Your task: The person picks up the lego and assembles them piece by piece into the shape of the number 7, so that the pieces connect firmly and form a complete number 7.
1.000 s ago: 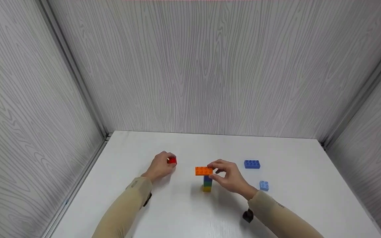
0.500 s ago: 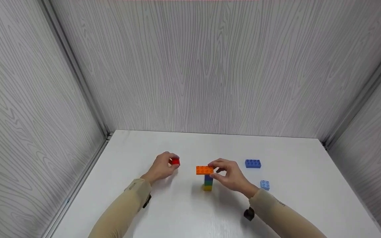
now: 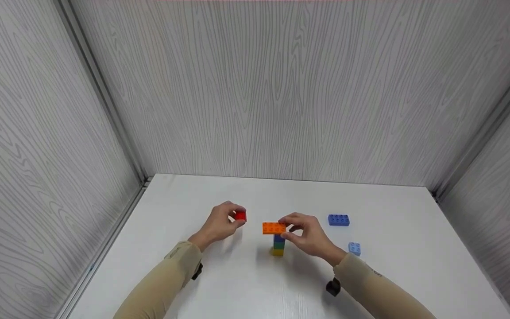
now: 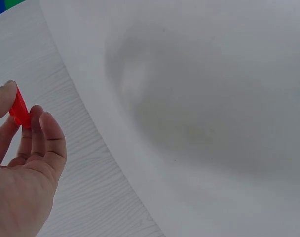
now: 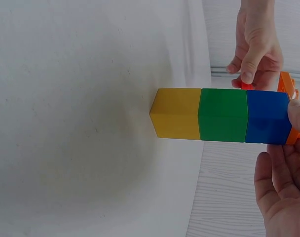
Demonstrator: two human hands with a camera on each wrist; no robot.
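Note:
My left hand [image 3: 219, 223] pinches a small red toy brick [image 3: 241, 215] between thumb and fingertips, left of the stack and apart from it. In the left wrist view the red brick [image 4: 20, 108] shows edge-on. An orange toy brick [image 3: 272, 228], studs up, lies across the top of a narrow column and juts out to the left. My right hand [image 3: 311, 237] holds its right end with thumb and fingers. Below it come a blue brick [image 5: 267, 116], a green brick [image 5: 223, 115] and, lowest, a yellow brick [image 5: 175, 113].
On the white table [image 3: 228, 283], right of my right hand, lie a dark blue brick [image 3: 338, 220] and, nearer, a light blue brick [image 3: 354, 248]. A grey wood-patterned wall [image 3: 255, 88] rises behind the table, with further panels at both sides.
My left hand has shifted right with the red brick, closer to the stack. The right hand and the stacked bricks have stayed almost where they were.

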